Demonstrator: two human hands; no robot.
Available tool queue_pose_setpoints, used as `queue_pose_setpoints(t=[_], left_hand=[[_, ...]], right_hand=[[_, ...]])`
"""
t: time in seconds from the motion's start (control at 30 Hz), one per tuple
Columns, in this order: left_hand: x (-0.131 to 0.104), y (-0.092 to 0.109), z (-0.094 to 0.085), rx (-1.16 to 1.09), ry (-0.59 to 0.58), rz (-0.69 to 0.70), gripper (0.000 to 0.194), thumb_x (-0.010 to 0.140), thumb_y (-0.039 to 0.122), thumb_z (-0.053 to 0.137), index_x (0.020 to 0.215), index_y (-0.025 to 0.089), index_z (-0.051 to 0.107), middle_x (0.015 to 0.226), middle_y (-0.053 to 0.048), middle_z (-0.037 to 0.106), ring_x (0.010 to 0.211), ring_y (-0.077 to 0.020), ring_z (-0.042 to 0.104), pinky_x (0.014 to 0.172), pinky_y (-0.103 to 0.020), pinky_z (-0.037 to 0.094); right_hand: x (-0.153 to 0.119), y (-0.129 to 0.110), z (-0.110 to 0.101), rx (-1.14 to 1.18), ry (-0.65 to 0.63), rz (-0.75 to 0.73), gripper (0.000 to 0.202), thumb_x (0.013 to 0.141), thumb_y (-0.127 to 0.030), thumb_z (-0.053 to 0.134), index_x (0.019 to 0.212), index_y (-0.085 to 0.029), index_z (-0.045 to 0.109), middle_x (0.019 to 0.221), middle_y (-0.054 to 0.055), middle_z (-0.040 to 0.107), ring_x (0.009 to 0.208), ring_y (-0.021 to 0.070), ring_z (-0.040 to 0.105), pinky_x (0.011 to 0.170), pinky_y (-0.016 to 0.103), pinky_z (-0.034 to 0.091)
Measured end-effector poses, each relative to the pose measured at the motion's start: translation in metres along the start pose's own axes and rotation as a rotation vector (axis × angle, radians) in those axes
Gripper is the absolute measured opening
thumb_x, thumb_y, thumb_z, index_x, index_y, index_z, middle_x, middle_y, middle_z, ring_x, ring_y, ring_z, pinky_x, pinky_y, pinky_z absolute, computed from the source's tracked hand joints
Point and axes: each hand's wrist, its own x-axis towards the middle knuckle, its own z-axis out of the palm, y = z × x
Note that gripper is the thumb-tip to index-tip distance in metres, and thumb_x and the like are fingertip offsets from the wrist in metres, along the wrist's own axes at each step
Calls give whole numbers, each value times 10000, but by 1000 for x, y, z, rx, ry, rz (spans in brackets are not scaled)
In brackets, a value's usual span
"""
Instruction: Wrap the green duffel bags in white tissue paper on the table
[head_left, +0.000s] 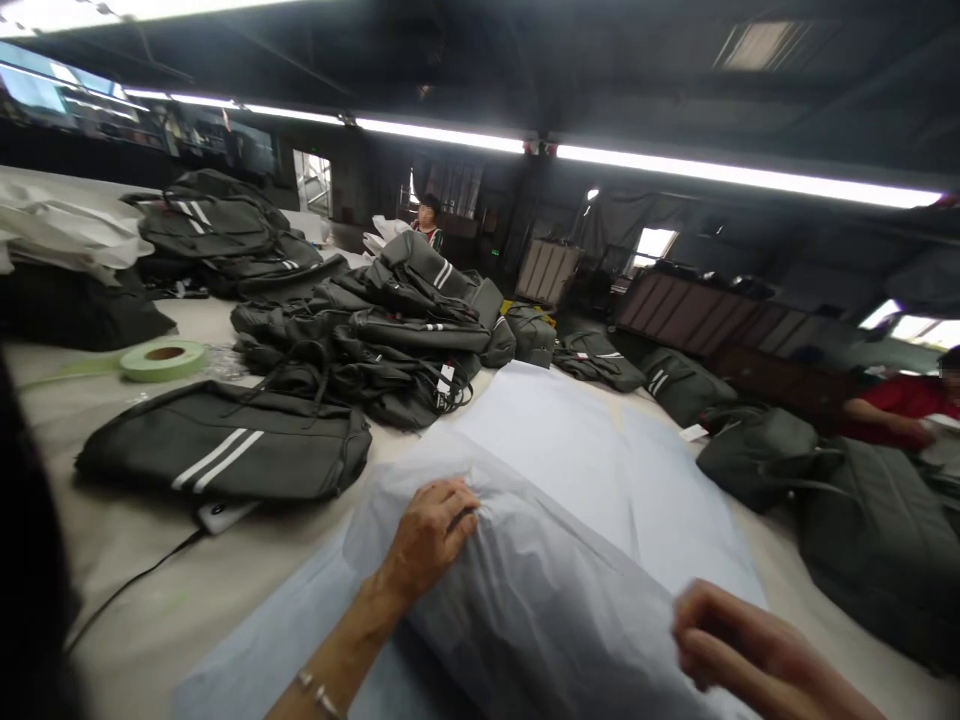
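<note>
A white, slightly see-through wrapping sheet [540, 560] covers a bulky thing in front of me, its contents hidden. My left hand [431, 530] is closed on the sheet's upper edge, where the material puckers under the fingers. At lower right, my right hand [742, 645] has curled fingers and is somewhat blurred. It is beside the sheet's right end, and whether anything is between its fingers is hidden. Beneath and beyond the wrapped bulk, flat pale sheets [600, 450] lie on the table.
A dark bag [232, 440] with two white stripes lies left, next to a white corded device [225, 515] and a green tape roll [163, 360]. Piled dark bags [405, 310] stand behind; more bags [877, 530] line the right. A person in red [900, 400] is at far right.
</note>
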Motion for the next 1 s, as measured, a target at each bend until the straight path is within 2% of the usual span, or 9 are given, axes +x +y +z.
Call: queue_pose_setpoints(t=[0.07, 0.13, 0.23, 0.4, 0.63, 0.7, 0.8, 0.9, 1.0], left_hand=[[2, -1, -1, -19, 22, 16, 147, 904, 185, 581, 1019, 244, 653, 1028, -38, 700, 1136, -241, 609, 981, -434, 478], [3, -3, -2, -24, 49, 40, 159, 895, 166, 581, 1014, 242, 653, 1006, -37, 701, 1112, -235, 622, 973, -427, 489], [3, -6, -2, -41, 63, 60, 185, 886, 138, 579, 1020, 245, 648, 985, -25, 701, 1111, -227, 625, 986, -429, 491], [-1, -12, 1, -85, 47, 59, 210, 900, 121, 547, 1056, 232, 633, 997, -37, 703, 1117, -243, 627, 1021, -471, 470], [-3, -20, 4, -31, 79, 123, 238, 894, 124, 525, 1080, 229, 629, 996, -29, 716, 1096, -226, 643, 1019, -428, 481], [-3, -22, 3, -5, 95, 143, 245, 888, 124, 517, 1077, 227, 634, 991, -29, 718, 1102, -219, 641, 1022, -406, 483], [-4, -24, 3, 11, 123, 151, 244, 887, 129, 517, 1071, 229, 642, 983, -29, 717, 1113, -210, 638, 1039, -387, 473], [-4, -25, 6, 12, 102, 162, 203, 898, 160, 545, 1057, 235, 647, 979, -20, 713, 1130, -202, 629, 1072, -370, 445], [-3, -28, 11, 12, 91, 147, 211, 917, 163, 529, 1079, 235, 644, 1006, -20, 708, 1171, -200, 605, 1105, -374, 407]], right_hand=[[39, -72, 31, -48, -280, -161, 194, 818, -426, 627, 759, -242, 644, 749, 11, 665, 721, 179, 598, 676, 293, 489], [87, -123, 62, -118, -425, -196, 127, 774, -330, 646, 745, -207, 632, 687, -19, 644, 651, 134, 563, 602, 237, 439], [156, -149, 91, -386, -492, -150, 75, 705, -265, 654, 734, -195, 655, 618, -45, 627, 575, 106, 531, 518, 206, 375], [211, -149, 103, -737, -588, -113, 79, 610, -251, 741, 639, -208, 681, 524, -58, 594, 514, 117, 531, 470, 214, 350], [223, -149, 117, -1132, -346, -579, 400, 544, -507, 877, 706, -220, 650, 623, 6, 623, 610, 197, 585, 627, 311, 454], [234, -134, 105, -1026, -309, -579, 644, 450, -617, 876, 904, -211, 666, 849, 65, 682, 821, 274, 630, 778, 395, 491], [247, -106, 79, -670, -436, -312, 963, 495, -644, 846, 1304, -213, 549, 1267, 137, 606, 1150, 322, 569, 964, 454, 461], [245, -87, 65, -264, -530, -101, 1002, 681, -610, 763, 1497, -230, 323, 1496, 153, 424, 1339, 300, 441, 1071, 444, 399], [237, -81, 72, -97, -592, -104, 910, 737, -562, 745, 1492, -250, 342, 1505, 117, 434, 1352, 285, 433, 1114, 449, 354]])
